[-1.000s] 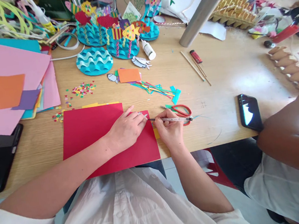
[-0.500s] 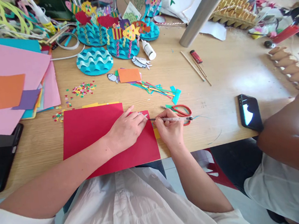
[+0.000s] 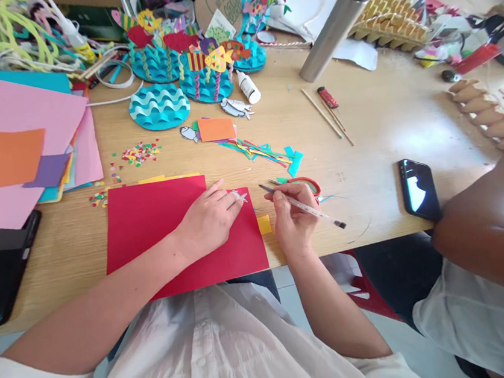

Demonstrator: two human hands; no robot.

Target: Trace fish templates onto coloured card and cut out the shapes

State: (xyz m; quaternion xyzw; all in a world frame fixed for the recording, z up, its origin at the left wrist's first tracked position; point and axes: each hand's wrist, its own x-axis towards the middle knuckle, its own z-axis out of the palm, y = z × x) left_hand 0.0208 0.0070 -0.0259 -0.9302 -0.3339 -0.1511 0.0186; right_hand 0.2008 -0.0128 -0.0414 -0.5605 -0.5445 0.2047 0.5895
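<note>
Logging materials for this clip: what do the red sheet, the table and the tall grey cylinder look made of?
Red sheet: matte craft paper or thin card, lying flat with crisp cut edges. Table: wood or wood-look laminate, pale grain lines with a soft sheen. Grey cylinder: probably brushed metal, with a smooth silvery gloss; it could be coated plastic.
</note>
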